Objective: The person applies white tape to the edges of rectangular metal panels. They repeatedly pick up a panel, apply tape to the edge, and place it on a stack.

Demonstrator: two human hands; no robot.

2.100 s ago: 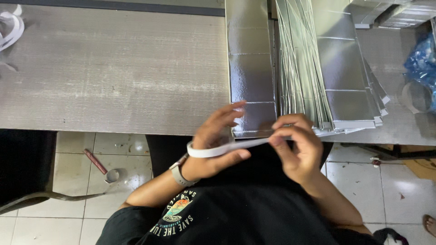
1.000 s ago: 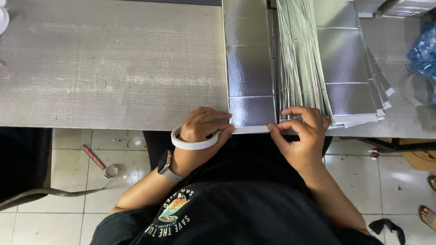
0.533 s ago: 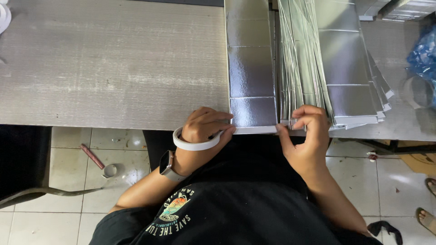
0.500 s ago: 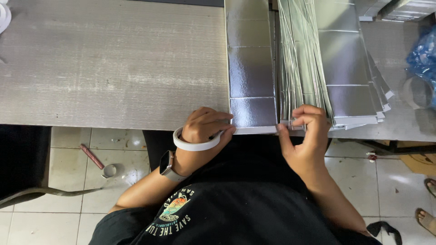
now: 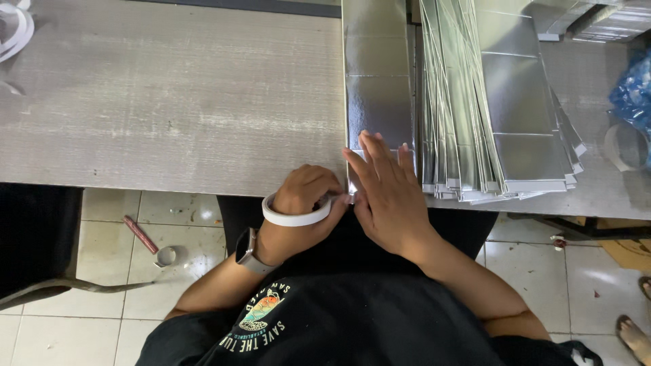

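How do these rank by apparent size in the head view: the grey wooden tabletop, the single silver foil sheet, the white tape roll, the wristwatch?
1. Grey wooden tabletop.
2. Single silver foil sheet.
3. White tape roll on the left hand.
4. Wristwatch, though it is nearer the camera, so this is unsure.

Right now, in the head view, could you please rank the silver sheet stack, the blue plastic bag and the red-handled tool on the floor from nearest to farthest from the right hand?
From the right hand:
1. Silver sheet stack, just beside it on the table, to the right.
2. Red-handled tool, down on the floor, far left.
3. Blue plastic bag, at the table's far right edge.
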